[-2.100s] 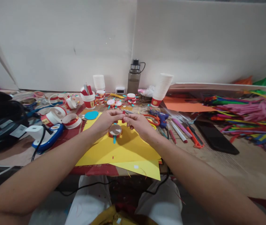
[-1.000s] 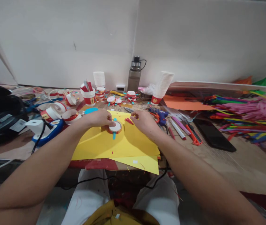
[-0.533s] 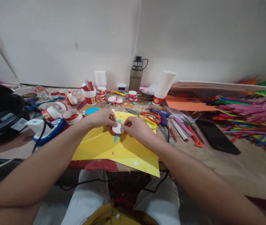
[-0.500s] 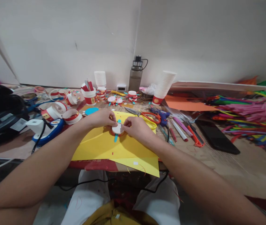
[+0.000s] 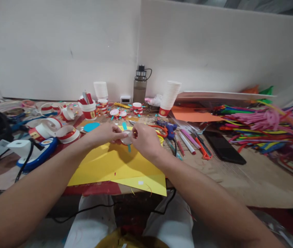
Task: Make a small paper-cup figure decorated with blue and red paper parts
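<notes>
A cut-down paper cup, white and round with a red side and teal strips sticking out, sits just above the yellow paper. My left hand has its thumb and fingers closed on the cup's left edge. At its right edge, my right hand is closed in a pinch; whatever lies between those fingertips is too small to make out. Scissors with orange handles lie partly hidden behind my right hand. A blue paper disc rests beyond my left wrist.
Cut cup rings and a blue-and-white power strip stand at left. A bottle, a cup stack and similar small cup pieces are behind. A blue glue gun, pens, a phone and pipe cleaners lie right.
The view has swung to the right. My right hand has rolled over the cup's edge, fingertips raised slightly. My left hand stays at the cup's left side.
</notes>
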`<state>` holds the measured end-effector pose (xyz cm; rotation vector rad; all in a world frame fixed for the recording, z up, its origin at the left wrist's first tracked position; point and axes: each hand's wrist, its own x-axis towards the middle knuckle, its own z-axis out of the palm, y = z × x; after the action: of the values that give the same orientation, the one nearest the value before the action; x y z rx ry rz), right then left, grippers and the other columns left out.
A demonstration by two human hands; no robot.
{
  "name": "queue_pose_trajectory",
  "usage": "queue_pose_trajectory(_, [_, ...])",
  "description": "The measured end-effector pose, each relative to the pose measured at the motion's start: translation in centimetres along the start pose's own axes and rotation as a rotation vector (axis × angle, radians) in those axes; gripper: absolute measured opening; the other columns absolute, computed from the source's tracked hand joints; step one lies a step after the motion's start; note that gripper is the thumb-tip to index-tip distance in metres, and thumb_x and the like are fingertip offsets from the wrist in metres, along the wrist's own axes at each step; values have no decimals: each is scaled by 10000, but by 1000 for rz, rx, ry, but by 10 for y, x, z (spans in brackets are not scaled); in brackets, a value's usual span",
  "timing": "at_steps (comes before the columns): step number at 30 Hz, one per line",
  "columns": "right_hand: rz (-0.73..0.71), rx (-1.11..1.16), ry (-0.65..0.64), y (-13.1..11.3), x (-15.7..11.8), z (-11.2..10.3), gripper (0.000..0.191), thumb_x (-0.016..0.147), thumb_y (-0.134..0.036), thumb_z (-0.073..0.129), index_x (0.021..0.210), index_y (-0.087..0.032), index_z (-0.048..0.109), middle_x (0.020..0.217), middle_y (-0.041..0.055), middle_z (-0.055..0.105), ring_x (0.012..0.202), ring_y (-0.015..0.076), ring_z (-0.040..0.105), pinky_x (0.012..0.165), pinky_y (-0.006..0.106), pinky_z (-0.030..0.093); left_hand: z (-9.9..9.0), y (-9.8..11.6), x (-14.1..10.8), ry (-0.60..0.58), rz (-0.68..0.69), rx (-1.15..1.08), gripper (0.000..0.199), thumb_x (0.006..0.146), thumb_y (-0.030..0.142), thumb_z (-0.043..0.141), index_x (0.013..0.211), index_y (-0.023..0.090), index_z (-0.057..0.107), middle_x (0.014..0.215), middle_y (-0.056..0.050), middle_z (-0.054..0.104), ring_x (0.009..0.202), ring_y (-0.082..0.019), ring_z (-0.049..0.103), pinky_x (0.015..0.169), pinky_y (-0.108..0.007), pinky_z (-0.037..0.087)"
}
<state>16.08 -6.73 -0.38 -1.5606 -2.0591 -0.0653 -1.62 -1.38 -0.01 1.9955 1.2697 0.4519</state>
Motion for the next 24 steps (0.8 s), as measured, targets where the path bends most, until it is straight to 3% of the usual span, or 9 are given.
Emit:
queue_pose_trajectory(3, [-102,76,57,6,2,-3,119,882,-219,522,818,-171,611,806,39,669,701,140,553,628,257,347,4,0,3,116,47,-224,373,668,545,718,662,183,627,644,-30,641,613,-160,594,576,-267,439])
queue_pose_trajectory(5, [-97,121,119,16,6,-11,168,905,-266,516,812,-172,619,789,34,670,692,133,554,640,250,364,6,-1,5,193,59,-362,367,637,511,758,695,172,627,672,-21,630,629,-144,575,597,-266,449])
queue_pose_trajectory(8, [50,49,248,39,14,-33,224,925,-307,486,854,-176,653,806,47,690,703,148,573,669,265,380,6,-4,9,270,79,-507,378,628,492,776,756,159,649,736,-21,643,646,-121,555,612,-249,437])
queue_pose_trajectory(10, [219,-56,248,55,20,-46,209,900,-298,513,846,-174,672,807,66,699,724,172,588,666,278,380,6,-6,12,292,96,-587,380,625,482,783,765,154,650,748,-19,643,648,-112,546,601,-235,416])
queue_pose_trajectory(13, [296,-155,32,69,25,-54,208,885,-293,527,848,-165,687,829,87,709,757,191,611,664,281,393,6,-8,15,321,95,-696,381,596,455,807,754,149,644,745,-17,643,644,-107,545,577,-223,385])
queue_pose_trajectory(18, [167,-343,-369,66,20,-34,275,849,-349,601,995,-129,677,1029,158,696,929,257,635,762,308,437,1,-6,15,383,89,-857,393,563,421,826,800,149,669,796,-33,676,677,-110,574,598,-224,387])
queue_pose_trajectory(21, [134,-427,-416,61,16,-22,366,854,-301,602,1170,-115,605,1192,203,625,1062,296,599,845,336,432,-3,-4,13,399,93,-919,397,569,408,825,829,147,676,822,-34,688,683,-101,579,598,-213,392])
queue_pose_trajectory(24, [148,-454,-427,59,14,-19,387,868,-201,550,1240,-93,539,1167,225,625,1073,314,592,854,355,426,-7,-3,12,413,98,-950,401,571,395,831,836,137,677,793,-27,681,662,-85,570,582,-192,392])
